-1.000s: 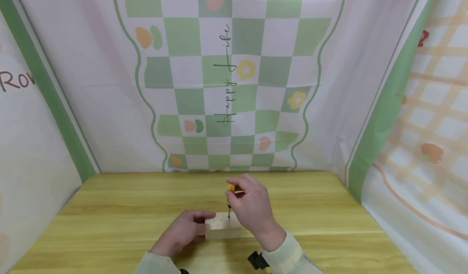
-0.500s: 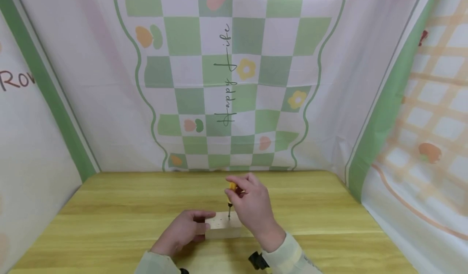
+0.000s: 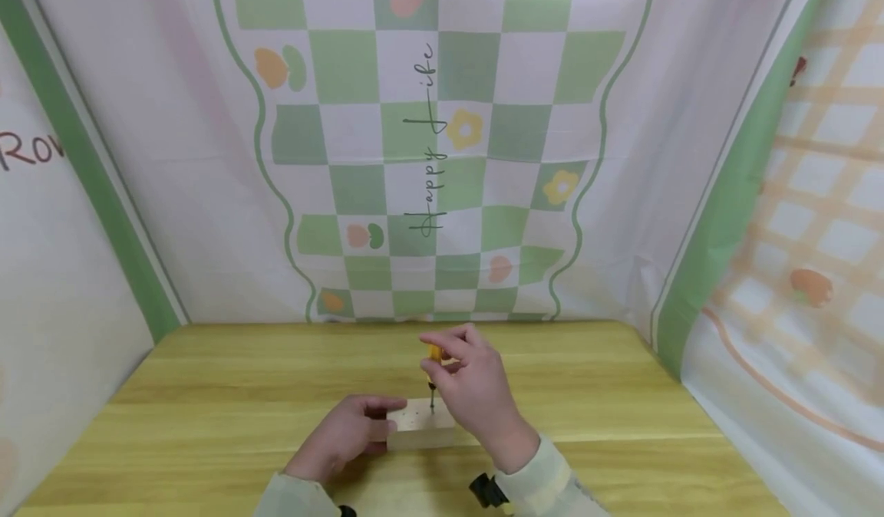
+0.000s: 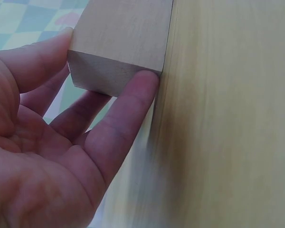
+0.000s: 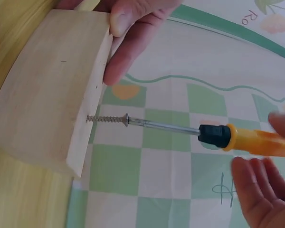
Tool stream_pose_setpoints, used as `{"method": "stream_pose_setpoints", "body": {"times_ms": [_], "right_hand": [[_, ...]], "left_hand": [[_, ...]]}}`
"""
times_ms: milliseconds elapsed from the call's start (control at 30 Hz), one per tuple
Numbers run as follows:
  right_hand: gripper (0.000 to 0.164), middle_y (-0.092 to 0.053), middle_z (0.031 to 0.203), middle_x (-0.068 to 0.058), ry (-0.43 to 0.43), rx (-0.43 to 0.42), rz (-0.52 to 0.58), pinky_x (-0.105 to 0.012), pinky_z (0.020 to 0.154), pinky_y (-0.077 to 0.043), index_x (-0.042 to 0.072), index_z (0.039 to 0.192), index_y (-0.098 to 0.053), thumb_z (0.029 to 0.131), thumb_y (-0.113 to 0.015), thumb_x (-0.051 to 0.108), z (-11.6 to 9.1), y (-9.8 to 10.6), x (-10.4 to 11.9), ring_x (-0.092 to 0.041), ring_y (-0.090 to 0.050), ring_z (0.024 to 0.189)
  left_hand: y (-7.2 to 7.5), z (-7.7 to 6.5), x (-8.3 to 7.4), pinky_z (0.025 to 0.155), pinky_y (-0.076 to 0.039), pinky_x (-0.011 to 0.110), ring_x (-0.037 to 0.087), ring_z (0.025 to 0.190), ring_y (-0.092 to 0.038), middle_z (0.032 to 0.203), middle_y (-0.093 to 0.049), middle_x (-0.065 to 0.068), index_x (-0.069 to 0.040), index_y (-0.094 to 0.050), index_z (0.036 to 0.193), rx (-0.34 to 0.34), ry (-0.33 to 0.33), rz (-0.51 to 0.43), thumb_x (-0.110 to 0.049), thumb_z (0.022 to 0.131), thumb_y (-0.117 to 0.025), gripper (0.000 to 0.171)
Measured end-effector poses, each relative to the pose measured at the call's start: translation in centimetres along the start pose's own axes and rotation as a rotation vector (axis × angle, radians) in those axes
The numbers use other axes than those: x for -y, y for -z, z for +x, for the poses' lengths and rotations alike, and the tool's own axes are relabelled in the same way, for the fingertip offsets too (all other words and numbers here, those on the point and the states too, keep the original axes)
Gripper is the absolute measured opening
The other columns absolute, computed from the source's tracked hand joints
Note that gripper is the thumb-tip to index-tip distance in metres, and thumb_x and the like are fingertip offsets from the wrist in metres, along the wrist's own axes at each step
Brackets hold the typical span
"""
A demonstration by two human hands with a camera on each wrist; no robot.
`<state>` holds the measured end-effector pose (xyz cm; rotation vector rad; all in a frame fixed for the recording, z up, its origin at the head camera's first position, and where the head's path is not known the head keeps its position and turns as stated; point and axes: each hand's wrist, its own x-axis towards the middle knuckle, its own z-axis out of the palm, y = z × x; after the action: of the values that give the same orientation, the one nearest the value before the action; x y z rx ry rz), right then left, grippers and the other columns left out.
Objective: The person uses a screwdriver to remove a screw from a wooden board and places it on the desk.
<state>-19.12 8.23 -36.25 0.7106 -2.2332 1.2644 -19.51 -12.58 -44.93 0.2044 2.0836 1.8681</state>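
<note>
A pale wooden block with several small holes in its top lies on the table. My left hand grips its left end, thumb and fingers spread over the top edge and end face. My right hand holds a screwdriver with a yellow handle and black collar, upright over the block. In the right wrist view its steel shaft meets the head of a screw. The screw's tip is sunk in the block, with most of the thread showing. Fingertips lie loosely on either side of the handle, whose end is out of frame.
The wood-grain table reaches back to a hanging cloth with green and white checks. More printed cloth hangs at the right side, and a white panel at the left. A black strap piece sits by the right cuff.
The right fingers shift slightly around the screwdriver handle, and its top leans a little left. The left hand and the block stay put.
</note>
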Motion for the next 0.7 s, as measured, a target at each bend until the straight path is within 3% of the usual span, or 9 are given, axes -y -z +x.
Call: {"method": "stream_pose_setpoints", "body": {"times_ms": [200, 467, 700], "right_hand": [[0.031, -0.061, 0.093, -0.003, 0.045, -0.04, -0.044, -0.021, 0.066, -0.057, 0.011, 0.111, -0.077, 0.084, -0.078, -0.003, -0.02, -0.11, -0.05, -0.009, -0.06, 0.079], [0.036, -0.066, 0.101, 0.004, -0.001, 0.009, 0.012, -0.024, 0.07, -0.057, 0.01, 0.119, -0.071, 0.089, -0.065, -0.007, -0.21, 0.22, -0.11, -0.013, -0.065, 0.088], [0.029, -0.062, 0.103, 0.003, 0.024, -0.035, -0.033, -0.023, 0.067, -0.057, 0.011, 0.113, -0.069, 0.088, -0.071, -0.003, -0.34, 0.08, -0.07, -0.014, -0.063, 0.086]], "left_hand": [[0.01, 0.05, 0.03, 0.078, -0.058, 0.043, 0.026, 0.1, -0.06, 0.132, -0.056, 0.018, -0.001, -0.065, 0.13, -0.008, 0.005, 0.012, 0.0, 0.09, -0.067, 0.039], [0.01, 0.14, 0.26, 0.078, -0.058, 0.042, 0.027, 0.1, -0.061, 0.13, -0.058, 0.017, -0.001, -0.064, 0.13, -0.005, 0.009, 0.002, 0.001, 0.091, -0.066, 0.039], [-0.03, 0.12, 0.18, 0.078, -0.058, 0.042, 0.027, 0.101, -0.062, 0.132, -0.058, 0.017, -0.001, -0.064, 0.13, -0.003, 0.005, -0.001, 0.001, 0.092, -0.065, 0.038]]}}
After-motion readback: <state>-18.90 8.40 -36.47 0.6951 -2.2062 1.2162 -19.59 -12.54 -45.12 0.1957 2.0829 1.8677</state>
